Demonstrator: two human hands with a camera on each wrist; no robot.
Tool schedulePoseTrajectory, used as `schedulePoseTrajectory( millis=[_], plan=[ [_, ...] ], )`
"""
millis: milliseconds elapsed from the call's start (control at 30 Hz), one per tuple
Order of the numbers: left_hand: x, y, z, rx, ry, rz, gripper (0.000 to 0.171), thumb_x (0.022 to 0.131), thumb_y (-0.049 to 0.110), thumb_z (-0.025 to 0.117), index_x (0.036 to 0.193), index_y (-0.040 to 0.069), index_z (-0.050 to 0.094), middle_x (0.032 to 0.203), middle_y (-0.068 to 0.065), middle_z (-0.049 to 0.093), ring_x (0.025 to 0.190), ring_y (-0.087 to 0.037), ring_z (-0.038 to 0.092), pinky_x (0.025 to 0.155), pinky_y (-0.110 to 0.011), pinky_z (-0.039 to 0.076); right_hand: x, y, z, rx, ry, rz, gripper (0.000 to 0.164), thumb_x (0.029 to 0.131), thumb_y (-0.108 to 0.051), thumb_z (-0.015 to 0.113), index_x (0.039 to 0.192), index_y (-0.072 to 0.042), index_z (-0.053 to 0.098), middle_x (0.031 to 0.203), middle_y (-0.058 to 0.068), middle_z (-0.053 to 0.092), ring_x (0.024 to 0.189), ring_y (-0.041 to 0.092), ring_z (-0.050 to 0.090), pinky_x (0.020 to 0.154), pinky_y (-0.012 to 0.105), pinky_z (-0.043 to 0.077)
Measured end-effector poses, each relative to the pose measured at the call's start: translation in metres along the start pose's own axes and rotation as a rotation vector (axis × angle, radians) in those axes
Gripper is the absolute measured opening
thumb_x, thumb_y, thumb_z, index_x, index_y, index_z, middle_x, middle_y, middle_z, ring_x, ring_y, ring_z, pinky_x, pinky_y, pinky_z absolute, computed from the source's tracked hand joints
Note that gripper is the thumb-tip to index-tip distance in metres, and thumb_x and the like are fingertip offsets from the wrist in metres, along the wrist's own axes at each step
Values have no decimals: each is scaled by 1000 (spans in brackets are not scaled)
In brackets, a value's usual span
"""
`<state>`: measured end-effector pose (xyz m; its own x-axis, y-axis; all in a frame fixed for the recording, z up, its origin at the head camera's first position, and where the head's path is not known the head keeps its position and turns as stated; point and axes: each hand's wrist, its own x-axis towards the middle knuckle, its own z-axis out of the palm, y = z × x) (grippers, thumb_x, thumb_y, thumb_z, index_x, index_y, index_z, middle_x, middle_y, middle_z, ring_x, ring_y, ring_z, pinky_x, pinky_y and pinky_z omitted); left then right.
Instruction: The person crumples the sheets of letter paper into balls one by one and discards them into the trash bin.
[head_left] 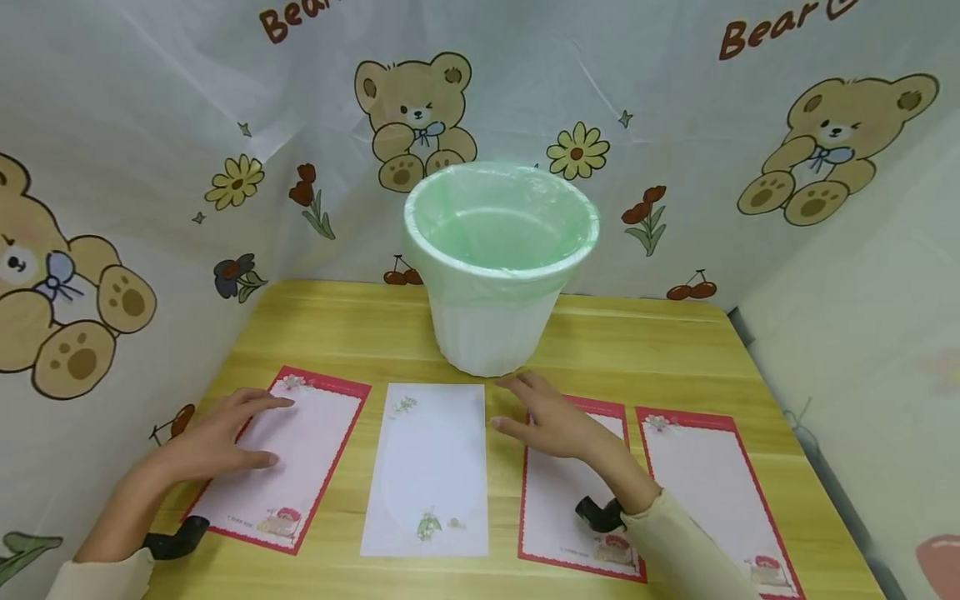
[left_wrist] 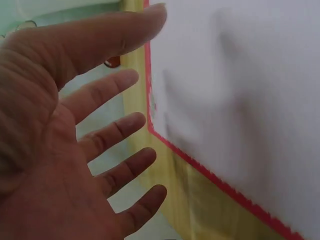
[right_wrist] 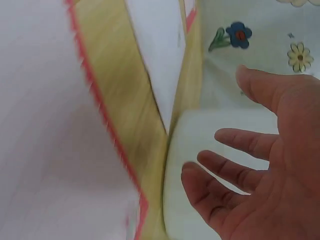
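Note:
Four sheets of decorated paper lie in a row on the wooden table. My left hand (head_left: 217,435) hovers over the leftmost red-bordered sheet (head_left: 311,450), fingers spread and holding nothing; the left wrist view shows the thumb and fingertips by the sheet's red edge. To its right lies a plain white sheet (head_left: 427,467) with small green plant prints. My right hand (head_left: 558,423) reaches above another red-bordered sheet (head_left: 562,508), partly covering it, its fingers loosely extended and holding nothing. These fingers point toward the base of a white bin (head_left: 487,329). Rightmost is one more red-bordered sheet (head_left: 708,483).
A pale green plastic liner (head_left: 510,225) covers the bin's rim and inside. The bin stands at the back of the wooden table (head_left: 330,325), behind the sheets. A cloth (head_left: 660,108) printed with bears and flowers hangs around the back and sides.

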<state>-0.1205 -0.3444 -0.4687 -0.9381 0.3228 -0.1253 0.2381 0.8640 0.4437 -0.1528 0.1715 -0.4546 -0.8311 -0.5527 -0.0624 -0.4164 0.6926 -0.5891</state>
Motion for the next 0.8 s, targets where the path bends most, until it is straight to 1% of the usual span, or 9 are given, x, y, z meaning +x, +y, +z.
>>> schedulePoseTrajectory(
  millis=[100,167,267,333,467,533,600,667,800],
  plan=[
    [-3,-8,-1,-12,-13,-11,85,73,39,98,147,16,63,152,-29,50,133,-52,48,98,-76,51,22,-14,12,44,-62,-30,70,105,-50,67,160,-13,47,159,14,50,139,34,57,115,55,51],
    [-4,-12,1,-15,-23,-25,88,72,40,98,149,17,62,154,-29,49,134,-52,47,98,-76,51,34,-25,20,55,-97,-38,70,104,-49,68,160,-12,46,156,14,52,138,34,59,116,53,51],
    [-5,-16,6,3,-19,-46,92,70,44,99,150,20,62,156,-28,48,134,-52,45,97,-77,50,50,-39,30,41,-142,-57,70,104,-50,67,160,-13,46,157,13,51,142,31,56,120,51,48],
    [-5,-18,9,32,-2,-59,94,68,46,99,150,21,62,156,-27,49,133,-52,44,97,-76,49,61,-49,36,33,-171,-84,70,105,-52,66,160,-14,46,158,12,51,144,29,54,122,50,47],
    [-2,-16,16,90,26,-70,99,66,54,99,153,24,60,155,-23,50,130,-50,45,95,-74,48,80,-61,43,16,-202,-138,67,105,-49,65,159,-12,49,159,9,54,149,26,51,126,48,43],
    [2,-12,22,100,29,-78,104,65,60,97,155,25,58,156,-22,49,128,-48,44,95,-73,47,86,-63,45,21,-208,-153,64,106,-44,67,157,-9,51,158,10,57,151,27,50,128,49,41],
    [4,-7,25,112,29,-89,110,63,65,96,157,24,55,156,-22,48,127,-47,44,95,-75,46,94,-64,51,5,-207,-166,62,106,-43,67,155,-8,53,156,9,60,150,27,51,128,48,40],
    [4,-4,26,123,31,-113,114,62,69,95,158,22,54,155,-23,48,126,-47,44,96,-77,44,102,-68,59,-26,-215,-184,62,105,-44,68,154,-9,55,155,8,61,149,27,52,128,47,39],
    [-3,-4,23,181,34,-152,118,63,80,89,158,21,52,152,-23,49,126,-47,45,99,-80,41,117,-88,80,-122,-219,-235,63,104,-50,68,155,-14,54,157,5,59,147,25,51,127,49,39]
  ],
)
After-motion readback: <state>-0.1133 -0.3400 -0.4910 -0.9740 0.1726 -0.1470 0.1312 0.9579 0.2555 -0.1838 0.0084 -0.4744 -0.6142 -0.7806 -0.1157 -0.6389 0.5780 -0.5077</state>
